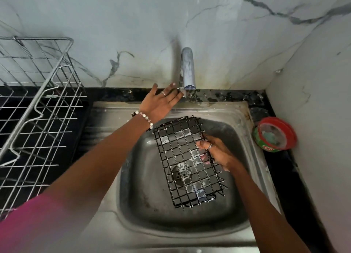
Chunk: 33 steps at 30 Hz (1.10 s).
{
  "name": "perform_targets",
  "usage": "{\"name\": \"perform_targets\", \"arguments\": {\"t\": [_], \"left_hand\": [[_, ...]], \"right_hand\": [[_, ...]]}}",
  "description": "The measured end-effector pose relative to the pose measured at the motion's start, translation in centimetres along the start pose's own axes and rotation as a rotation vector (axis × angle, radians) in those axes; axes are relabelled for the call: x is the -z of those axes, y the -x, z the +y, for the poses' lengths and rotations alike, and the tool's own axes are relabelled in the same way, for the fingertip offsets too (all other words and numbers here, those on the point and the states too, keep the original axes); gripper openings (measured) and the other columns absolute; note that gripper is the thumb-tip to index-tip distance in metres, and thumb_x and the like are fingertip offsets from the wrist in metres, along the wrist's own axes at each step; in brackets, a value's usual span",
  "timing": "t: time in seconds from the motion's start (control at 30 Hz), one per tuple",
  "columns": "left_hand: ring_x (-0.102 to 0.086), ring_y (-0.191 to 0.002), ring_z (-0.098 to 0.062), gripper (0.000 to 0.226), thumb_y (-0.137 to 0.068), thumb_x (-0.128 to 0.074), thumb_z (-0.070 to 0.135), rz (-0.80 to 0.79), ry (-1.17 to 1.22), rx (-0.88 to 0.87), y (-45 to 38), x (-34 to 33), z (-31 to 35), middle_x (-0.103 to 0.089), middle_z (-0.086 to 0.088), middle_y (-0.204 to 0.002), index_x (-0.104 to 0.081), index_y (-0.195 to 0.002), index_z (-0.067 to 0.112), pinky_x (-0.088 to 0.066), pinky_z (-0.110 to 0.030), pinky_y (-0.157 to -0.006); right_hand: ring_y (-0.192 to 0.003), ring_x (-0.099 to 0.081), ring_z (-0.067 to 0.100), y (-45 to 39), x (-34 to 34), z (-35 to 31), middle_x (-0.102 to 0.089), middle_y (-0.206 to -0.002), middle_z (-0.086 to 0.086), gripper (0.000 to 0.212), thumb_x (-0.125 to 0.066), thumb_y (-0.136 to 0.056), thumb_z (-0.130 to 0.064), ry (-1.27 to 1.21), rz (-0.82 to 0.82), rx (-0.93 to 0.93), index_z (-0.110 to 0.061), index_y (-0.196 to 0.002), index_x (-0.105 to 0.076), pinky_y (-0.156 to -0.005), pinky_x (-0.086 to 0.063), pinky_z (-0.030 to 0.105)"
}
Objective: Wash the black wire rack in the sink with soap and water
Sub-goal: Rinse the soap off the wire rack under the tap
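Note:
The black wire rack point(188, 161) hangs tilted over the steel sink point(144, 205), with soap film filling several of its squares. My right hand point(214, 152) grips its right edge, fingers curled round the wires. My left hand point(161, 101) reaches out to the chrome tap point(188, 70) at the back of the sink, fingers straight, fingertips touching the small lever at the spout's base. No water is seen running from the spout.
A silver wire dish rack point(38, 104) stands on the black counter to the left. A red-rimmed round soap tub point(275, 134) sits at the sink's right, against the marble wall. The drain point(178, 175) shows through the black rack.

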<state>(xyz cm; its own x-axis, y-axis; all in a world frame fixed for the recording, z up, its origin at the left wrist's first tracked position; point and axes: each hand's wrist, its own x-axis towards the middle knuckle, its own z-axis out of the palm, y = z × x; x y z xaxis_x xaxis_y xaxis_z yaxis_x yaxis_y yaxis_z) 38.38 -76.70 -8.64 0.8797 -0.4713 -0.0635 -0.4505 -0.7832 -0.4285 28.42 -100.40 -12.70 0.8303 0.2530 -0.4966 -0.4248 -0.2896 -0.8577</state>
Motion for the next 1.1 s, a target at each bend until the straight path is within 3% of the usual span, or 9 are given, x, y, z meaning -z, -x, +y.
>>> {"name": "perform_targets", "arguments": {"t": [0.1, 0.27, 0.4, 0.6, 0.67, 0.77, 0.87, 1.0, 1.1], "left_hand": [[-0.011, -0.149, -0.029, 0.076, -0.095, -0.051, 0.026, 0.009, 0.019, 0.096, 0.1, -0.4, 0.8, -0.018, -0.005, -0.16, -0.003, -0.154, 0.017, -0.019, -0.062, -0.112], [-0.025, -0.14, -0.031, 0.069, -0.087, -0.065, 0.03, 0.057, 0.066, 0.18, 0.1, 0.5, 1.2, -0.027, -0.012, -0.15, -0.033, -0.147, 0.019, -0.025, -0.061, -0.111], [-0.016, -0.143, -0.032, 0.053, -0.086, -0.065, 0.034, 0.028, 0.179, 0.213, 0.5, -0.2, 0.3, -0.017, -0.006, -0.156, -0.054, -0.136, 0.021, -0.016, -0.056, -0.117], [-0.025, -0.139, -0.029, 0.045, -0.09, -0.058, 0.041, -0.106, 0.281, 0.137, 0.1, 0.1, -2.1, -0.029, -0.001, -0.152, -0.056, -0.134, 0.032, -0.019, -0.054, -0.115], [-0.041, -0.126, -0.026, 0.051, -0.091, -0.061, 0.04, -0.11, 0.569, 0.245, 0.4, -0.3, -1.7, -0.037, -0.004, -0.144, -0.05, -0.14, 0.031, -0.036, -0.048, -0.109], [-0.057, -0.09, -0.017, 0.052, -0.099, -0.052, 0.028, 0.08, 1.559, 0.661, 3.0, -1.2, 0.1, -0.054, -0.007, -0.121, -0.037, -0.148, 0.021, -0.052, -0.033, -0.082], [-0.057, -0.107, -0.024, 0.062, -0.09, -0.053, 0.055, 0.056, 2.107, 0.986, 6.9, -2.2, 2.1, -0.057, -0.008, -0.125, -0.047, -0.138, 0.016, -0.049, -0.041, -0.089], [-0.055, -0.086, -0.02, 0.074, -0.059, -0.075, 0.068, -0.192, 2.35, 0.918, 11.4, -3.4, 5.9, -0.057, -0.003, -0.102, -0.056, -0.113, 0.021, -0.045, -0.035, -0.074], [-0.054, -0.109, -0.025, 0.121, -0.04, -0.085, 0.063, -0.228, 2.361, 0.821, 11.8, -3.5, 8.4, -0.057, -0.008, -0.13, -0.038, -0.141, 0.017, -0.041, -0.04, -0.09]], "right_hand": [[-0.084, -0.066, 0.027, -0.2, 0.0, -0.3, -0.065, -0.108, 0.003, 0.022, -0.066, -0.085, -0.039, 0.013, 0.007, 0.006, -0.036, -0.102, -0.054, -0.084, -0.052, 0.058], [-0.087, -0.07, 0.029, 0.2, 0.4, -0.5, -0.067, -0.11, 0.004, 0.058, -0.07, -0.066, -0.057, 0.051, 0.019, 0.008, -0.029, -0.115, -0.057, -0.079, -0.055, 0.058], [-0.087, -0.07, 0.027, 0.4, 0.4, -0.7, -0.067, -0.109, 0.002, 0.076, -0.068, -0.062, -0.063, 0.078, 0.026, 0.025, -0.021, -0.123, -0.055, -0.079, -0.055, 0.057], [-0.087, -0.069, 0.027, 0.0, 0.0, -1.1, -0.067, -0.108, -0.001, 0.047, -0.066, -0.07, -0.057, 0.051, 0.036, 0.041, -0.029, -0.108, -0.06, -0.08, -0.054, 0.058], [-0.089, -0.068, 0.03, -0.3, -0.1, -1.3, -0.067, -0.109, -0.002, 0.039, -0.066, -0.074, -0.055, 0.039, 0.039, 0.052, -0.032, -0.104, -0.059, -0.081, -0.054, 0.057], [-0.092, -0.067, 0.032, -0.5, -0.3, -1.7, -0.067, -0.108, -0.002, 0.024, -0.065, -0.083, -0.044, 0.032, 0.035, 0.073, -0.033, -0.103, -0.058, -0.082, -0.055, 0.055], [-0.093, -0.066, 0.027, -0.6, -0.3, -1.9, -0.065, -0.111, 0.001, 0.031, -0.064, -0.086, -0.038, 0.033, 0.045, 0.102, -0.026, -0.113, -0.056, -0.073, -0.056, 0.043], [-0.103, -0.063, 0.019, -0.7, -0.3, -2.6, -0.069, -0.108, -0.003, 0.035, -0.068, -0.084, -0.036, 0.001, 0.08, 0.155, -0.024, -0.116, -0.062, -0.079, -0.051, 0.037], [-0.1, -0.066, 0.02, -0.8, -0.5, -2.9, -0.072, -0.101, -0.005, 0.024, -0.068, -0.084, -0.034, -0.009, 0.103, 0.169, -0.025, -0.106, -0.063, -0.083, -0.053, 0.045]]}}
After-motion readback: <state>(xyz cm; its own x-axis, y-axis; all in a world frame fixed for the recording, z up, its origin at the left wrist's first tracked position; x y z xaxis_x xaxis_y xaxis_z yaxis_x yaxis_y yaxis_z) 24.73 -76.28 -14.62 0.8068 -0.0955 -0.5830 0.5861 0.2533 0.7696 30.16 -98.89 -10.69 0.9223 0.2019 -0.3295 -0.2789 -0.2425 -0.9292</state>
